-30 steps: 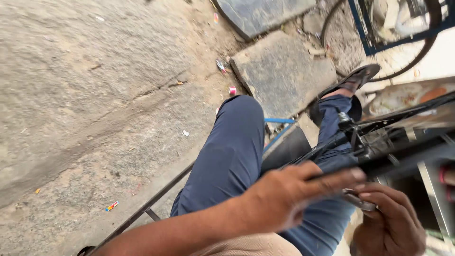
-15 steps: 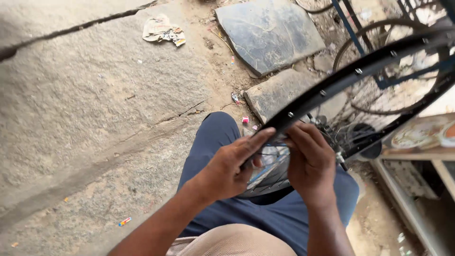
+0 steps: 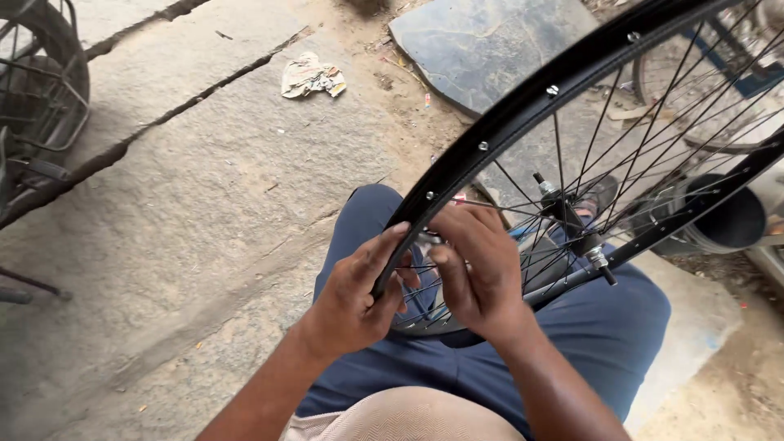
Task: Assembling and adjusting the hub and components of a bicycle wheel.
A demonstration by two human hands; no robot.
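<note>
My grip: both hands on the black wheel rim (image 3: 523,114).
My left hand (image 3: 355,294) clasps its edge; my right hand (image 3: 478,273) pinches something small I cannot make out inside it.

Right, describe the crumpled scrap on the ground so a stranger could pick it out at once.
Start from the black bicycle wheel held over the person's lap, then look up and left across the cracked stone slab. The scrap of paper lies there by the long crack: pale, crumpled, with a yellowish corner, far bigger than the tiny litter specks around.
</note>
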